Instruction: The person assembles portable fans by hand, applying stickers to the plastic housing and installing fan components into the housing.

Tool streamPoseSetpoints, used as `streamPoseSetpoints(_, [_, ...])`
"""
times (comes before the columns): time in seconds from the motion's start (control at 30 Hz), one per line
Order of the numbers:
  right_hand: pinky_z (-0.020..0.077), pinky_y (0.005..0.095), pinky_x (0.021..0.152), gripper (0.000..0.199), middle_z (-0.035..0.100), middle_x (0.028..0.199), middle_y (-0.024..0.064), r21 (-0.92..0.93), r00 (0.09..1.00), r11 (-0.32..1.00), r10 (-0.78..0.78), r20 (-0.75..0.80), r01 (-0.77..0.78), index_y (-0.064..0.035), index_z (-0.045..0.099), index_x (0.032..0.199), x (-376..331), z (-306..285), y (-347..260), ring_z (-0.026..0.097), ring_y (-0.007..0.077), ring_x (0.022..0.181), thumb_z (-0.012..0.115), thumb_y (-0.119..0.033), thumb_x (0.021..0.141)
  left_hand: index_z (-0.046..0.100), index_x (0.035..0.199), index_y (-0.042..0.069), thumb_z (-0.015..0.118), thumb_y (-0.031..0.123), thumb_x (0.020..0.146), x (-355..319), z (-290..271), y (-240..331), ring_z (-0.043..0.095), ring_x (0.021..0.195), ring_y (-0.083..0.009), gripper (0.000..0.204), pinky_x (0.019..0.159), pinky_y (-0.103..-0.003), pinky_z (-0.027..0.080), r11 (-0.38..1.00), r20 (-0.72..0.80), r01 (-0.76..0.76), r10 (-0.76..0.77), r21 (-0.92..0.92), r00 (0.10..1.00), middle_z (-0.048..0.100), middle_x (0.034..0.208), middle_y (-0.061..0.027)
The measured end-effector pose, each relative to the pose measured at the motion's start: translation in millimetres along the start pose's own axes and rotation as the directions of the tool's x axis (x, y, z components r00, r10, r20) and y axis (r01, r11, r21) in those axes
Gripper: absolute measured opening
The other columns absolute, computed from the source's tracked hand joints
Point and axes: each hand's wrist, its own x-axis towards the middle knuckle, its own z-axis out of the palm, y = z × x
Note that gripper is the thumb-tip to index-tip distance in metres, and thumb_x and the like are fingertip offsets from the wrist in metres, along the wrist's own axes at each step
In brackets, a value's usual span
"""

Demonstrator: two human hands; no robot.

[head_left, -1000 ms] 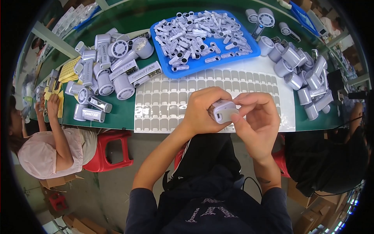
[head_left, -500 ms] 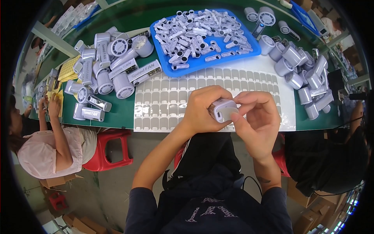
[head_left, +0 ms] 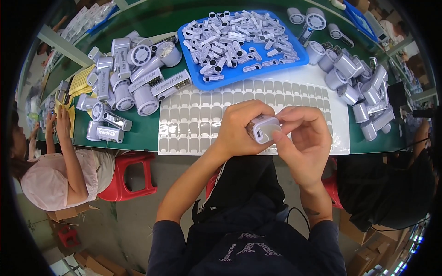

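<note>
My left hand (head_left: pixel 241 129) is wrapped around a small grey-white fan body (head_left: pixel 263 129), held over the near edge of the green table (head_left: pixel 152 138). My right hand (head_left: pixel 301 140) presses on the fan's end face with thumb and fingertips. Under both hands lies a white sheet of grey rectangular stickers (head_left: pixel 198 117). Beyond it stands a blue tray (head_left: pixel 195 76) filled with small grey clip-like parts.
A pile of grey fan bodies (head_left: pixel 131 85) lies at the left, another pile (head_left: pixel 359 85) at the right. A person in a pink top (head_left: pixel 55 175) sits at the left by a red stool (head_left: pixel 131 177). Another person in black (head_left: pixel 382 184) is at the right.
</note>
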Motion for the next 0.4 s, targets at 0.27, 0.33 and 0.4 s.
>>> streamPoseSetpoints(0.27, [0.0465,0.0249,0.074,0.033,0.059,0.086,0.0036,-0.399,0.994,0.910,-0.111,0.026,0.112,-0.0016,0.059,0.105,4.6,0.4,-11.7,0.059,0.0108,0.078,0.068,0.007,0.074,0.062,0.081,0.006,0.080,0.012,0.060,0.3,-1.1,0.7,0.062,0.062,-0.0240,0.028,0.055,-0.030,0.048,1.000,0.028,0.015,-0.015,-0.013,0.999,0.063,0.073,-0.0078])
streamPoseSetpoints(0.33, [0.0470,0.0255,0.068,0.034,0.059,0.082,0.0024,-0.660,0.988,0.735,-0.101,0.120,0.155,-0.0064,0.062,0.106,13.1,3.5,-28.8,0.059,0.0143,0.073,0.069,0.000,0.074,0.062,0.082,0.006,0.079,0.012,0.060,-2.9,-1.6,-0.2,0.062,0.062,-0.0238,0.028,0.056,-0.030,0.048,0.999,0.022,0.029,-0.028,-0.016,0.999,0.063,0.073,-0.0079])
streamPoseSetpoints(0.4, [0.0426,0.0242,0.079,0.042,0.057,0.093,0.0054,-0.662,0.982,0.744,0.175,0.064,-0.090,-0.0101,0.058,0.120,20.8,-7.1,-35.2,0.056,0.0140,0.078,0.066,-0.008,0.079,0.063,0.082,0.006,0.078,0.011,0.061,-2.2,-0.5,0.2,0.062,0.063,-0.0237,0.027,0.056,-0.030,0.048,0.999,0.017,0.034,-0.034,-0.021,0.999,0.063,0.074,-0.0081])
